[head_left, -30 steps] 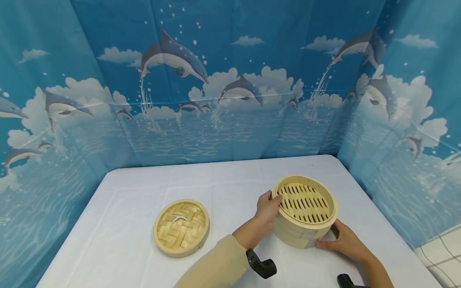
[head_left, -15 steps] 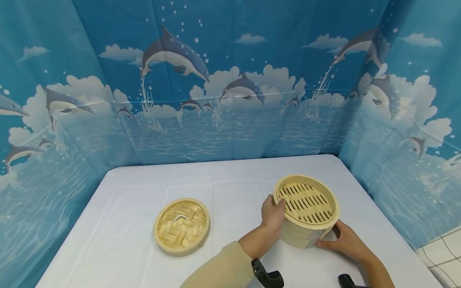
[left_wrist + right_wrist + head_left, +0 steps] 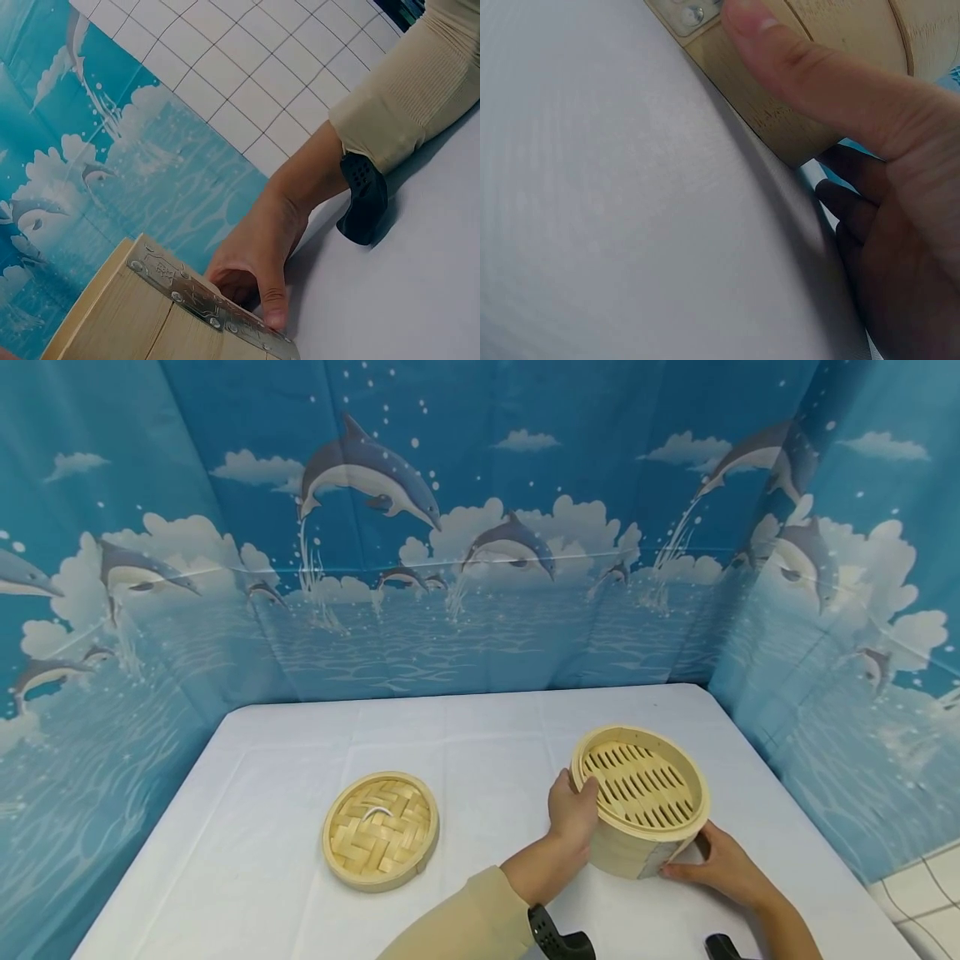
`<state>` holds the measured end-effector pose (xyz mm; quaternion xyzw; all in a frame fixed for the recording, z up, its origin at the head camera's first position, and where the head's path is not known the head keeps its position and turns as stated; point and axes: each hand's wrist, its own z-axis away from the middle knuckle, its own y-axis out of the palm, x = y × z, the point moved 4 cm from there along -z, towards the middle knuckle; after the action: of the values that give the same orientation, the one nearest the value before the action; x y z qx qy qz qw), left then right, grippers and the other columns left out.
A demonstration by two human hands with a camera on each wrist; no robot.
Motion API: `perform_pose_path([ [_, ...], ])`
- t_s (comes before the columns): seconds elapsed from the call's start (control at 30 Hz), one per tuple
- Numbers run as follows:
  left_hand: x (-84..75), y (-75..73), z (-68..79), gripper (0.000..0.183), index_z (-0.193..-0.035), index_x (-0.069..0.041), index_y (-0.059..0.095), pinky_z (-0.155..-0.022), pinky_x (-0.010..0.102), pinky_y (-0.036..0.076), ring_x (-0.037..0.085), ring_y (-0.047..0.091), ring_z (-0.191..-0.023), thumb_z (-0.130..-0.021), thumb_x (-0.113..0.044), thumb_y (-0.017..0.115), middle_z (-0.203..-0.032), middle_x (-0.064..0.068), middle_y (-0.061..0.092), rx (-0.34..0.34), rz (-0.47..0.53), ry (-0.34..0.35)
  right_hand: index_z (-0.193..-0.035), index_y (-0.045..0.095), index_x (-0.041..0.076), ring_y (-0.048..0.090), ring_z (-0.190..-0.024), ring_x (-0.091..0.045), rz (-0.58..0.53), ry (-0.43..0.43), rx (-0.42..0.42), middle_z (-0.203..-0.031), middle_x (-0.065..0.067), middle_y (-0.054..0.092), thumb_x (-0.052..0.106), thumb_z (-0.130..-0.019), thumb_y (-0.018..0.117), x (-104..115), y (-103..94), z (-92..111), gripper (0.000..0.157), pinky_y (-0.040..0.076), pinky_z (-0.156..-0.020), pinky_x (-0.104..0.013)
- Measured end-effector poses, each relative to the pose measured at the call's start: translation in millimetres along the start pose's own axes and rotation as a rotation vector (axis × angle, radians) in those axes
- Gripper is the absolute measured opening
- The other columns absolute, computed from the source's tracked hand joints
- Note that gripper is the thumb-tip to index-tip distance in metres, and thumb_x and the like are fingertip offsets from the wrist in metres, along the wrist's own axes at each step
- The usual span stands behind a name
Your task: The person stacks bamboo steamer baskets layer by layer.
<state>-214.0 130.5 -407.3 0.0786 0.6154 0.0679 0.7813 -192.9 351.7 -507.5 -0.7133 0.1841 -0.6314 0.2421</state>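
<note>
A round bamboo steamer [image 3: 641,793], with a slotted floor inside its raised rim, stands at the right of the white table. My left hand [image 3: 573,818] grips its left side, thumb over the rim. Low on the right side, my right hand [image 3: 716,864] holds the steamer between thumb and fingers; some fingers pass behind it. In the left wrist view, the thumb of my right hand [image 3: 262,262] lies by a metal plate [image 3: 202,296] on the steamer wall. The right wrist view shows that thumb [image 3: 802,71] pressed against the bamboo, close above the tabletop.
A woven bamboo lid [image 3: 381,831] with a small pale handle lies flat on the table [image 3: 247,860], left of the steamer. A dolphin-print curtain [image 3: 480,568] hangs behind the table and along its sides. White tiles [image 3: 922,893] show at the lower right.
My left hand has shifted slightly right and toward the front along the steamer's side. The right hand keeps its hold low on the steamer. The lid stays in place.
</note>
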Motion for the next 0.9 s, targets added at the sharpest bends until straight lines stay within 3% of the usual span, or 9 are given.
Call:
perform_pose_path([
  [0.17, 1.1, 0.4, 0.0, 0.053, -0.128, 0.009, 0.019, -0.097, 0.042, 0.018, 0.032, 0.020, -0.120, -0.086, -0.011, 0.044, -0.130, 0.021, 0.025, 0.000, 0.024, 0.018, -0.132, 0.021, 0.032, 0.012, -0.123, -0.015, 0.001, -0.006, 0.000, -0.135, -0.004, 0.022, 0.023, -0.058, 0.077, 0, 0.7, 1, 0.093, 0.013, -0.095, -0.047],
  [0.27, 2.1, 0.6, -0.3, 0.054, -0.128, 0.009, 0.018, -0.097, 0.041, 0.018, 0.032, 0.019, -0.121, -0.086, -0.011, 0.044, -0.131, 0.022, 0.024, 0.000, 0.043, 0.024, -0.132, 0.022, 0.031, 0.013, -0.122, -0.009, 0.004, -0.017, -0.003, -0.134, 0.000, 0.022, 0.022, -0.059, 0.076, 0, 0.6, 1, 0.092, 0.014, -0.099, -0.029],
  [0.4, 3.5, 1.3, -0.4, 0.054, -0.129, 0.010, 0.016, -0.097, 0.042, 0.018, 0.032, 0.019, -0.121, -0.087, -0.011, 0.044, -0.131, 0.022, 0.022, -0.004, 0.061, 0.023, -0.131, 0.023, 0.030, 0.014, -0.121, -0.004, 0.003, -0.031, -0.004, -0.133, 0.003, 0.023, 0.021, -0.059, 0.076, 0, 0.4, 1, 0.091, 0.014, -0.091, -0.007],
  [0.7, 4.7, 0.2, -0.6, 0.056, -0.128, 0.010, 0.019, -0.097, 0.042, 0.019, 0.032, 0.021, -0.120, -0.086, -0.013, 0.046, -0.131, 0.022, 0.024, -0.028, 0.058, 0.023, -0.132, 0.024, 0.027, 0.015, -0.121, -0.006, -0.012, -0.045, -0.004, -0.132, 0.001, 0.025, 0.019, -0.059, 0.076, 1, -0.5, 1, 0.090, 0.015, -0.085, -0.001],
  [0.83, 8.9, -9.3, 1.8, 0.059, -0.129, 0.007, 0.019, -0.097, 0.043, 0.016, 0.031, 0.018, -0.121, -0.086, -0.022, 0.046, -0.132, 0.019, 0.023, 0.011, -0.027, 0.027, -0.132, 0.023, 0.028, 0.014, -0.122, -0.009, -0.005, -0.021, -0.003, -0.133, 0.002, 0.023, 0.021, -0.059, 0.076, 0, 0.4, 1, 0.091, 0.015, -0.090, -0.005],
  [0.9, 10.4, -19.1, 3.2, 0.059, -0.129, 0.004, 0.021, -0.097, 0.042, 0.018, 0.029, 0.020, -0.121, -0.086, -0.027, 0.045, -0.131, 0.016, 0.025, 0.041, -0.096, 0.072, -0.132, 0.022, 0.028, 0.015, -0.122, -0.011, -0.002, -0.015, -0.001, -0.134, 0.002, 0.023, 0.022, -0.059, 0.076, -1, 1.2, 1, 0.091, 0.015, -0.090, -0.006],
])
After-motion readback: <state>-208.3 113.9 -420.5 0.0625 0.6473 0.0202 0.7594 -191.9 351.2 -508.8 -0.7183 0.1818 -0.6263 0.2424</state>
